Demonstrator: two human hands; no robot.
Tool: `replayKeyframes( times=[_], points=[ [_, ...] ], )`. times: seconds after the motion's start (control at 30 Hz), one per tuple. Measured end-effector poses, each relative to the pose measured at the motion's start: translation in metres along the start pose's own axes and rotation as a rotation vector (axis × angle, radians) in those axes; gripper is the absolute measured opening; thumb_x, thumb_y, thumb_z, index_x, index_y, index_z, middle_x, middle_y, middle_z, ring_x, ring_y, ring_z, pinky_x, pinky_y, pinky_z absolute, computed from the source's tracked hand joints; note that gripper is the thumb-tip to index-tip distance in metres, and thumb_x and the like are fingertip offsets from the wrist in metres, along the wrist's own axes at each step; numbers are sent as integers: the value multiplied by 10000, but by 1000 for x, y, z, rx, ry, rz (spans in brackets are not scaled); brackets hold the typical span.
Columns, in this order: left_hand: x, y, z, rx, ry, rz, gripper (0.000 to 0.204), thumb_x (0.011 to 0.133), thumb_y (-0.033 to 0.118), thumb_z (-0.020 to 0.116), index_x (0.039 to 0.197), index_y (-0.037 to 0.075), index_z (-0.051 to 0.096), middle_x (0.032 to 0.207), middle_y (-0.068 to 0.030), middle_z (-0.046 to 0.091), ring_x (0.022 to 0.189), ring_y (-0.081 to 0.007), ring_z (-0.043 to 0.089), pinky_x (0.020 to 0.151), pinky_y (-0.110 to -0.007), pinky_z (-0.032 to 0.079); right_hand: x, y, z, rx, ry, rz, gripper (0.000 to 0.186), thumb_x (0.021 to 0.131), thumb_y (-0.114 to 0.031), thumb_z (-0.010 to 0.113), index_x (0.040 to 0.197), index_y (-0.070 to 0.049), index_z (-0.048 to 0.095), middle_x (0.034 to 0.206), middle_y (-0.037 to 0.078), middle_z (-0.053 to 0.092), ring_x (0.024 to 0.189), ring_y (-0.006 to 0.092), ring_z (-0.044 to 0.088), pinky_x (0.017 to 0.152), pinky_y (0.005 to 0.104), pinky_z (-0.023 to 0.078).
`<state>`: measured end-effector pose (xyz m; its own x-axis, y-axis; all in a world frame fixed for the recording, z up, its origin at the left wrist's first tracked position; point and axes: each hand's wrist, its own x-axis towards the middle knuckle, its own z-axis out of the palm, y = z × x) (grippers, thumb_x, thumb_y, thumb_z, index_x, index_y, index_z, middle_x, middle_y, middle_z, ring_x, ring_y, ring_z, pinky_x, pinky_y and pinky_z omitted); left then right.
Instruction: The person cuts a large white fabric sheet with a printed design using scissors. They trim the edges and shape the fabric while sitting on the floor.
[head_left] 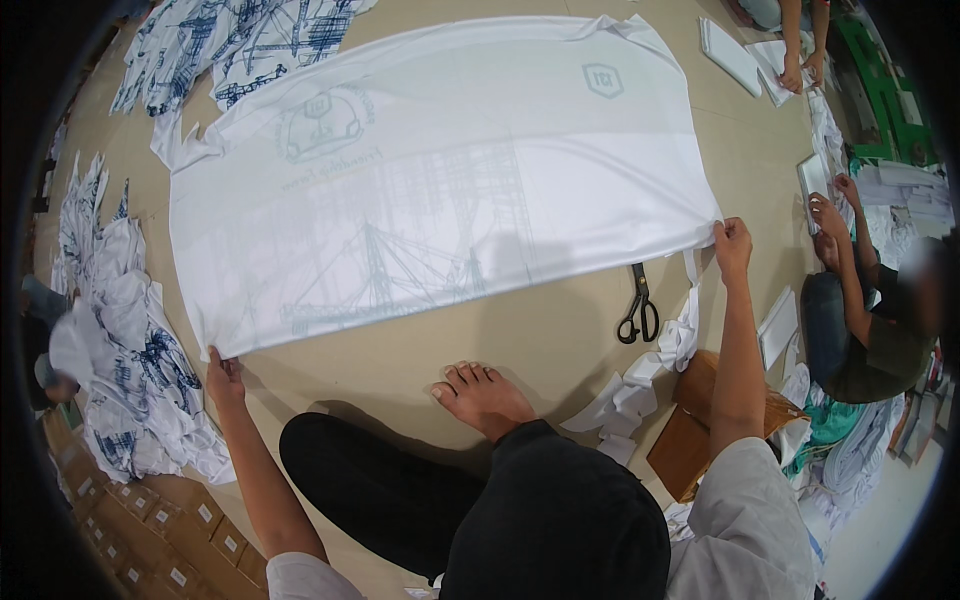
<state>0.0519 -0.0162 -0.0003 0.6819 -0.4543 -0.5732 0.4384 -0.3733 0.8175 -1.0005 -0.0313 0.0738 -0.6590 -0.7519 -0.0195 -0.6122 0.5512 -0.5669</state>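
"Fingers first: what are you getting on your end?"

"Together on both sides. I see the left hand (226,378) pinching the near left corner of a wide white cloth (445,165), and the right hand (733,245) closed on its near right corner. The fingertips are too small for me to tell exactly how they grip."

"Where does the cloth sit?"

"Spread above the tan floor (385,368), long side running left to right, with the right end slanting farther off. I can make out pale prints: a badge outline (603,80) far right, a round emblem (322,128) far left. The far left corner is rumpled."

"Anything near the hands?"

"Near the right hand I have black scissors (640,312), pointing at the cloth's near edge; I can't tell whether the tips run under it. White scraps (676,345) trail down beside a brown box (690,435). A bare foot (485,395) rests between the two hands, nearer in."

"Beyond that?"

"Blue-printed fabric (140,360) lies heaped on the left. On the right, I see a co-worker's hands (828,215) at a folded white piece (812,180)."
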Motion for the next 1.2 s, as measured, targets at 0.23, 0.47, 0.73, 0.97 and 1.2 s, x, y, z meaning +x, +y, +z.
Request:
replayKeyframes(
  times=[0.23, 0.47, 0.73, 0.97, 1.2],
  points=[
    [7, 3, -19, 29, -1, 33, 302, 1055, 227, 708, 1241, -8, 662, 1092, -72, 722, 896, -178, 686, 753, -303, 589, -8, -6, 1, 22, -28, -4, 148, 958, -126, 753, 959, 9, 693, 797, 16, 655, 721, 97, 561, 674, 291, 488],
    [18, 10, -33, 30, 19, 28, 295, 1058, 200, 696, 1248, -22, 653, 1143, -93, 711, 995, -203, 703, 864, -316, 622, -7, -5, 7, 59, -33, -30, 158, 981, -142, 752, 965, 8, 702, 813, 13, 670, 727, 90, 564, 685, 278, 493],
    [23, 0, -32, -23, 72, -26, 286, 1095, 181, 624, 1278, -37, 638, 1177, -117, 716, 1016, -217, 722, 870, -319, 645, -7, 3, 5, -16, -28, -70, 169, 981, -151, 744, 948, 4, 688, 785, 29, 664, 716, 113, 579, 684, 309, 506],
    [32, 2, -44, -33, 43, 16, 276, 1108, 156, 582, 1261, -70, 625, 1155, -143, 721, 1000, -249, 731, 860, -341, 645, -13, 3, 4, -50, -11, -103, 174, 985, -149, 741, 937, 7, 682, 773, 38, 667, 692, 128, 579, 678, 315, 512],
    [21, -9, -34, -64, 69, 12, 238, 1093, 143, 607, 1206, -64, 639, 1117, -138, 726, 930, -228, 724, 749, -331, 612, -21, 3, 2, -40, 0, -74, 172, 991, -154, 739, 941, 1, 683, 766, 46, 672, 690, 123, 594, 670, 317, 516]
  ],
)
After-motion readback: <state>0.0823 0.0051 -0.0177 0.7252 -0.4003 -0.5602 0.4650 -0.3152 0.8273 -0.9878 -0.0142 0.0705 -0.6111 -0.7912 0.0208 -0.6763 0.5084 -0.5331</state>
